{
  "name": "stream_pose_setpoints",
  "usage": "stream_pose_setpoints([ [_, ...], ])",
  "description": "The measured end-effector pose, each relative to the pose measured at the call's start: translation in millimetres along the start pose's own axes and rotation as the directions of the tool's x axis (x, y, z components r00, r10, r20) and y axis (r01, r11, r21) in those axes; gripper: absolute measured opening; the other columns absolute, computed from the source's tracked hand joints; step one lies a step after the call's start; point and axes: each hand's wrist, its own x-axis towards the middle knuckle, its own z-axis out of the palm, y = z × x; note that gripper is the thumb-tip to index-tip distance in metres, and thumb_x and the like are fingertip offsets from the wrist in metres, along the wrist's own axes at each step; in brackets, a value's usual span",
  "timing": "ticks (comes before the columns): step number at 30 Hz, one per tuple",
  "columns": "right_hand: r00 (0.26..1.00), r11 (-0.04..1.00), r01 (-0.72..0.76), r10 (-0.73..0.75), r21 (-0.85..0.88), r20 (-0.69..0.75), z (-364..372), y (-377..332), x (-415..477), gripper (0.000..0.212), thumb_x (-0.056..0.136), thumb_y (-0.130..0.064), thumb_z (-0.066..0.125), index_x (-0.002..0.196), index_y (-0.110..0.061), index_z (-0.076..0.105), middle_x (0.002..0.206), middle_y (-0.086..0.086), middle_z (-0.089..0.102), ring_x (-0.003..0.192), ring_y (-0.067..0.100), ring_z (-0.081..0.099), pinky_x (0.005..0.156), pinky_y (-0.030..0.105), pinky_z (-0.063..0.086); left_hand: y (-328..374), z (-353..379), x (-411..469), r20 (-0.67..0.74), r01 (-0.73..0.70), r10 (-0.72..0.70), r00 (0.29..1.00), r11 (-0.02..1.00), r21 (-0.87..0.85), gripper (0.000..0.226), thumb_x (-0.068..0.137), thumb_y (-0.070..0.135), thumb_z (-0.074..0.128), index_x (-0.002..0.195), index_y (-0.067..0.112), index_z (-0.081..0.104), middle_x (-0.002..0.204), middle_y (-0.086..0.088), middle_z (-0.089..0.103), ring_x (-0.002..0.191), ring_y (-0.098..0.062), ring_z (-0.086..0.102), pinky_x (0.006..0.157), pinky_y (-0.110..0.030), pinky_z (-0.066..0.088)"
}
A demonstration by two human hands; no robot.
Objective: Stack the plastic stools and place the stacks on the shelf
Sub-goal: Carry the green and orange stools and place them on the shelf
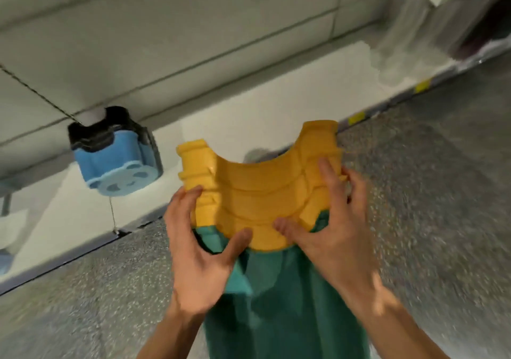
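Two hands carry a yellow stack of stools (257, 190) on its side, out in front of green trousers (279, 298) and above the speckled floor (428, 193), its legs pointing toward the white shelf (249, 110). Ridges along the side suggest about three stools nested together, though the blur makes the count unsure. On the shelf, well to the left, lies a blue stool (116, 165) with a bear face, also on its side, with what looks like a black stool nested behind it.

The stack is not yet on the shelf, and the main risk is that nested stools slide apart while tipped, because only friction holds them and both hands grip from the near end. A leg could also catch the shelf edge as it goes in, which would knock the stack loose, and pushing too far left could bump the blue stool.

The left hand (199, 251) has its fingers (188, 201) spread wide, fingertips on the left leg and thumb pressed to the near edge. The right hand (326, 237) is likewise spread, with fingers wrapped over the right leg and thumb on the near face. Neither hand closes fully; both clamp the stack between them.
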Motion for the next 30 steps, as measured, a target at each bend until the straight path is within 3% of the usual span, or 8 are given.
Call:
stream_pose_setpoints([
  [4,0.993,0.998,0.058,-0.054,-0.033,0.100,33.1,-42.0,34.2,0.110,0.059,-0.082,0.071,0.150,-0.065,0.013,0.160,-0.013,0.009,0.142,0.028,0.033,0.106,0.058,0.046,-13.5,-34.9,26.3,-0.094,0.056,-0.055,0.994,0.998,0.010,0.089,0.069,0.060,0.082,0.145,0.041,0.040,0.153,-0.003,0.040,0.149,-0.018,0.034,0.119,-0.018,0.027],
  [9,0.984,0.992,0.116,-0.108,-0.057,0.139,94.6,-61.1,79.9,0.108,0.065,-0.077,0.074,0.152,-0.059,0.013,0.157,-0.011,0.013,0.140,0.028,0.033,0.109,0.051,0.044,-70.5,-56.6,67.8,-0.144,0.093,-0.089,0.986,0.995,0.026,0.094,0.071,0.059,0.082,0.151,0.031,0.041,0.154,0.004,0.041,0.149,-0.016,0.038,0.120,-0.050,0.037],
  [13,0.989,0.990,0.096,-0.084,-0.105,0.121,141.7,-43.5,122.9,0.108,0.066,-0.079,0.072,0.154,-0.052,0.015,0.152,-0.004,0.019,0.131,0.035,0.041,0.103,0.053,0.047,-116.6,-47.0,114.7,-0.111,0.121,-0.118,0.987,0.993,0.016,0.097,0.070,0.060,0.083,0.153,0.038,0.038,0.155,0.012,0.039,0.147,-0.001,0.035,0.122,-0.045,0.035],
  [18,0.984,0.981,0.050,-0.016,-0.187,0.180,182.2,-40.2,187.2,0.113,0.063,-0.082,0.070,0.155,-0.051,0.012,0.146,0.000,0.021,0.121,0.040,0.046,0.098,0.054,0.048,-172.5,-34.3,180.5,-0.058,0.149,-0.156,0.986,0.981,-0.122,0.101,0.067,0.064,0.090,0.152,0.047,0.039,0.158,0.010,0.044,0.146,-0.016,0.046,0.117,-0.051,0.041],
  [22,0.973,0.976,0.054,-0.003,-0.213,0.232,197.8,-50.4,242.2,0.114,0.066,-0.078,0.074,0.157,-0.048,0.013,0.147,0.005,0.021,0.122,0.042,0.046,0.102,0.055,0.044,-190.4,-24.7,230.9,-0.054,0.187,-0.198,0.979,0.968,-0.167,0.108,0.061,0.067,0.092,0.153,0.045,0.039,0.159,0.011,0.043,0.145,-0.012,0.047,0.117,-0.046,0.043],
  [26,0.971,0.961,0.079,-0.014,-0.264,0.239,212.2,-64.2,293.1,0.119,0.063,-0.080,0.074,0.159,-0.045,0.013,0.157,0.011,0.016,0.131,0.045,0.041,0.108,0.055,0.039,-204.3,-16.3,283.2,-0.066,0.199,-0.223,0.973,0.946,-0.255,0.106,0.063,0.056,0.096,0.152,0.041,0.041,0.157,0.005,0.050,0.139,-0.016,0.055,0.114,-0.047,0.047],
  [30,0.967,0.953,0.070,0.008,-0.294,0.256,229.7,-68.8,334.2,0.121,0.063,-0.081,0.075,0.159,-0.045,0.012,0.164,0.016,0.008,0.135,0.045,0.040,0.108,0.053,0.042,-210.3,-4.3,321.6,-0.093,0.188,-0.218,0.972,0.948,-0.255,0.107,0.066,0.050,0.093,0.157,0.034,0.038,0.157,0.005,0.045,0.139,-0.011,0.055,0.115,-0.041,0.047],
])
